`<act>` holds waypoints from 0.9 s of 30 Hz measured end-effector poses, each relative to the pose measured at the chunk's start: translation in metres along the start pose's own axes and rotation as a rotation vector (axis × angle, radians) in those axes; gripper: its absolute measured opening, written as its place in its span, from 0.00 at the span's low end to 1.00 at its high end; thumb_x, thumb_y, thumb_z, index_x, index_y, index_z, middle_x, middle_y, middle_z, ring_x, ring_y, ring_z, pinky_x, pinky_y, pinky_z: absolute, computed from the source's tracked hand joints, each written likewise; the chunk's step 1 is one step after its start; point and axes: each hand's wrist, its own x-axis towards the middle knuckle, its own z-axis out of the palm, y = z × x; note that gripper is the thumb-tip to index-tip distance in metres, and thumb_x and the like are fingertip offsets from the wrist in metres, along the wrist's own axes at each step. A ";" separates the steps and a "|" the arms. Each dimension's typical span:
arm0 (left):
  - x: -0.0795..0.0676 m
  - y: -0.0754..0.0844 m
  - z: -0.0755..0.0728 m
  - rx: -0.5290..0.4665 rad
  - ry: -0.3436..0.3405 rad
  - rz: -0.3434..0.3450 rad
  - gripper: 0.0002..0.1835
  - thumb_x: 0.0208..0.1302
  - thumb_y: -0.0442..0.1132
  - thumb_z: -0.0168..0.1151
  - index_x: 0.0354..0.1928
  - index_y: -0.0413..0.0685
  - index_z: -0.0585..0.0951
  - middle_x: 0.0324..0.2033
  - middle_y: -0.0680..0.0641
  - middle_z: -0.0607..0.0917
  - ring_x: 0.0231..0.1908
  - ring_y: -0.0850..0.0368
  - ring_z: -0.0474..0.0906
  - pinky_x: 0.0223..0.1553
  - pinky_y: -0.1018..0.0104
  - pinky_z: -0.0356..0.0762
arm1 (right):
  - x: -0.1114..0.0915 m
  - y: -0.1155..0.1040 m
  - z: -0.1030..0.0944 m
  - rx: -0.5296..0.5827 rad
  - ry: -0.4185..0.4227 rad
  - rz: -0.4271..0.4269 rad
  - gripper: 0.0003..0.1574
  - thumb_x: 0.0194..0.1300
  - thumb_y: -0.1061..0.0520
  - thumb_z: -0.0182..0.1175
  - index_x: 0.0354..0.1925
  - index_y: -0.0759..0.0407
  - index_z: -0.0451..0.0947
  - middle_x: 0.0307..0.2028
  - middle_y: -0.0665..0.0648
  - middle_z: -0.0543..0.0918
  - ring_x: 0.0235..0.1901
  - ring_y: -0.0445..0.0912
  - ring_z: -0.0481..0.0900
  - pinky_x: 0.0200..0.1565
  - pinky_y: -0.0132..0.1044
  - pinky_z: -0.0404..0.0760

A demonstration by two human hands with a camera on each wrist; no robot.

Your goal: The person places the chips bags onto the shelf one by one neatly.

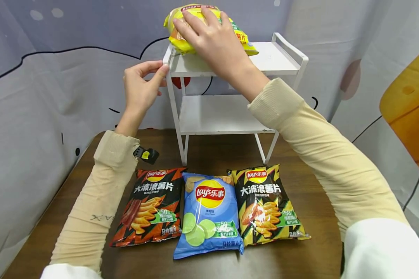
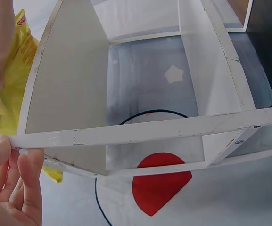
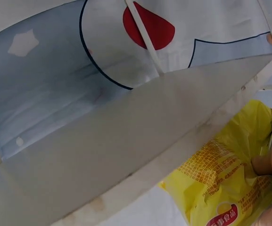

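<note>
My left hand (image 1: 141,83) pinches the upper left corner of a white two-tier rack (image 1: 274,58); in the left wrist view its thumb and fingers meet around the corner of the frame. On the rack's top tier is a yellow bag of Lay's potato chips (image 1: 181,43), at the left side. My right hand (image 1: 220,46) holds this bag from above, fingers spread over its front. The right wrist view shows the bag's crinkled yellow side (image 3: 220,174) with the thumb pressed into it beside the shelf edge.
Three chip bags lie side by side on the brown table (image 1: 153,263) before the rack: a red-black one (image 1: 150,209), a blue lime one (image 1: 209,217) and a yellow-black one (image 1: 267,205). The rack's lower shelf (image 1: 223,114) is bare. A printed curtain (image 1: 73,89) hangs behind.
</note>
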 end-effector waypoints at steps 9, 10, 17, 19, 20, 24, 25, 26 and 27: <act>0.000 0.000 -0.001 0.001 -0.007 0.007 0.16 0.59 0.44 0.68 0.46 0.42 0.86 0.39 0.49 0.87 0.21 0.66 0.81 0.17 0.79 0.77 | 0.005 -0.006 0.009 -0.011 0.012 0.002 0.30 0.76 0.66 0.33 0.72 0.53 0.57 0.69 0.59 0.66 0.68 0.63 0.63 0.67 0.63 0.66; -0.001 0.000 -0.001 0.002 -0.008 0.007 0.16 0.59 0.44 0.68 0.46 0.42 0.86 0.39 0.49 0.87 0.21 0.66 0.81 0.18 0.79 0.77 | 0.006 -0.006 0.009 -0.011 0.009 0.004 0.30 0.76 0.66 0.33 0.72 0.53 0.57 0.69 0.59 0.66 0.68 0.63 0.63 0.67 0.63 0.65; 0.000 0.000 -0.002 -0.006 -0.008 0.012 0.17 0.58 0.43 0.69 0.46 0.41 0.86 0.38 0.49 0.87 0.21 0.66 0.82 0.17 0.79 0.77 | 0.008 -0.009 0.013 -0.044 -0.001 0.005 0.30 0.76 0.66 0.34 0.73 0.54 0.54 0.69 0.60 0.66 0.67 0.63 0.64 0.66 0.62 0.68; 0.000 0.000 -0.002 -0.014 -0.006 0.010 0.16 0.58 0.43 0.69 0.46 0.41 0.86 0.37 0.49 0.87 0.21 0.66 0.82 0.17 0.79 0.77 | 0.008 -0.010 0.014 -0.048 0.000 0.007 0.31 0.76 0.66 0.35 0.73 0.53 0.54 0.69 0.60 0.66 0.67 0.63 0.65 0.65 0.62 0.69; 0.000 0.000 -0.002 -0.017 -0.005 0.010 0.16 0.58 0.43 0.69 0.46 0.41 0.86 0.37 0.50 0.87 0.21 0.66 0.81 0.17 0.79 0.77 | 0.008 -0.011 0.014 -0.042 0.001 0.008 0.31 0.76 0.66 0.34 0.73 0.53 0.54 0.69 0.59 0.66 0.66 0.63 0.65 0.65 0.62 0.70; 0.000 -0.001 -0.002 -0.024 -0.002 0.010 0.16 0.58 0.42 0.69 0.46 0.41 0.86 0.37 0.50 0.87 0.20 0.68 0.81 0.16 0.79 0.77 | 0.010 -0.013 0.013 -0.019 -0.021 0.019 0.28 0.76 0.65 0.36 0.71 0.54 0.56 0.68 0.59 0.66 0.66 0.62 0.66 0.63 0.59 0.73; 0.000 -0.001 -0.002 -0.026 -0.002 0.009 0.16 0.58 0.43 0.69 0.46 0.41 0.86 0.37 0.50 0.87 0.20 0.68 0.81 0.16 0.79 0.77 | 0.010 -0.013 0.013 -0.013 -0.033 0.021 0.26 0.76 0.64 0.36 0.69 0.56 0.56 0.68 0.59 0.66 0.65 0.61 0.66 0.63 0.59 0.73; 0.001 -0.001 -0.002 -0.026 -0.001 0.009 0.16 0.58 0.43 0.69 0.46 0.41 0.86 0.37 0.50 0.87 0.20 0.68 0.81 0.16 0.79 0.77 | 0.010 -0.013 0.012 -0.008 -0.045 0.022 0.24 0.77 0.64 0.36 0.68 0.57 0.57 0.67 0.59 0.66 0.65 0.61 0.67 0.63 0.58 0.74; 0.001 -0.001 -0.002 -0.025 -0.001 0.009 0.16 0.58 0.43 0.69 0.46 0.41 0.86 0.37 0.50 0.87 0.20 0.68 0.81 0.16 0.79 0.77 | 0.011 -0.013 0.012 -0.003 -0.057 0.023 0.23 0.77 0.64 0.36 0.67 0.59 0.58 0.67 0.59 0.66 0.65 0.61 0.67 0.63 0.58 0.74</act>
